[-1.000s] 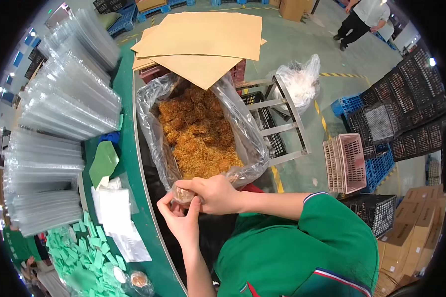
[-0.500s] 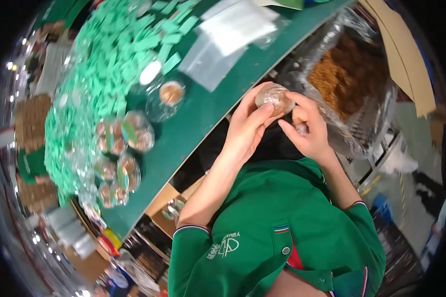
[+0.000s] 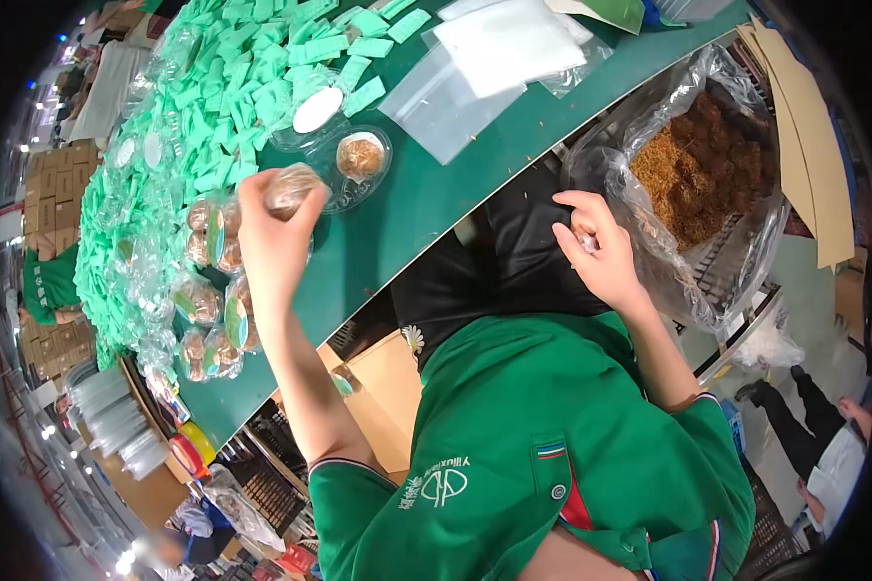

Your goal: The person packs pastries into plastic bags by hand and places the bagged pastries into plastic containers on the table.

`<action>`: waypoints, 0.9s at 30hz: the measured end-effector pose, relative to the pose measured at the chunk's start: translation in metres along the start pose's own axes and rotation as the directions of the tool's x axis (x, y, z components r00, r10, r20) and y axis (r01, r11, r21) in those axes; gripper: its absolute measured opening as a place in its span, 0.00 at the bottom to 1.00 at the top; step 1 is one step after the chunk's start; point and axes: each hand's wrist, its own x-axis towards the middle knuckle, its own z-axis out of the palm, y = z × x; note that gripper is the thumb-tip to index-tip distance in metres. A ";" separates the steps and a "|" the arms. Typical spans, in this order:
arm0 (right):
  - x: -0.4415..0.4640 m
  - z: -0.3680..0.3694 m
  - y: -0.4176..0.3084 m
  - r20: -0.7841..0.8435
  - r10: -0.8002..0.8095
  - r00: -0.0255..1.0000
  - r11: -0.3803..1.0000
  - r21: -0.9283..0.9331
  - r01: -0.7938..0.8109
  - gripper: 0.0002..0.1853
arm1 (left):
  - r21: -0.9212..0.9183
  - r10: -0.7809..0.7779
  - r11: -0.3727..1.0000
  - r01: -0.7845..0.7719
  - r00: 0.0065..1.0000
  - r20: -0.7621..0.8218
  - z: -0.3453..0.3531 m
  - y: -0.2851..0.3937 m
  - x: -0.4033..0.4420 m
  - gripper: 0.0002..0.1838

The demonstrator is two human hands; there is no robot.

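Observation:
My left hand (image 3: 273, 237) is closed on a brown ball in clear plastic wrap (image 3: 294, 188), held over the table beside an open clear plastic container (image 3: 379, 182). One brown ball (image 3: 359, 155) sits in that container, and a white oval label (image 3: 318, 109) shows on its lid. Near the table edge, my right hand (image 3: 607, 254) has its thumb and index finger apart. Its other fingers curl around a small brown thing in clear wrap (image 3: 582, 233), mostly hidden. Several packed clear containers of brown balls (image 3: 199, 302) stand left of and below my left hand.
A heap of green strips (image 3: 252, 92) covers the far part of the green table (image 3: 412, 208). Clear bags (image 3: 455, 116) and white sheets (image 3: 513, 44) lie at the top. A plastic-lined bin of brown fibrous material (image 3: 693, 165) stands at right. A person (image 3: 833, 474) is at lower right.
My left hand has moved left, away from my right hand, carrying the wrapped ball over to the open container. My right hand stays near the table edge, fingers still curled.

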 end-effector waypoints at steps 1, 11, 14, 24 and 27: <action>-0.001 -0.001 0.001 -0.007 0.001 1.000 1.000 -0.004 -0.001 0.17 | 0.142 -0.007 0.990 -0.003 0.997 0.074 0.000 0.003 0.004 0.22; 0.019 -0.005 0.001 -0.046 0.011 0.999 0.999 0.048 -0.009 0.11 | 0.384 0.385 0.831 -0.402 0.915 0.123 0.018 -0.031 0.017 0.23; 0.052 0.010 -0.015 0.035 -0.072 0.997 0.996 0.059 0.070 0.10 | 0.250 0.356 0.887 -0.388 0.920 0.163 0.012 -0.028 0.018 0.21; 0.151 0.099 -0.021 0.349 -0.073 0.934 0.996 0.072 0.051 0.18 | 0.449 0.571 0.731 -0.513 0.821 0.009 -0.005 -0.064 0.121 0.24; 0.162 0.110 -0.029 0.430 0.016 0.903 0.996 0.072 -0.052 0.18 | 0.454 0.381 0.800 -0.393 0.916 0.122 0.010 -0.079 0.142 0.29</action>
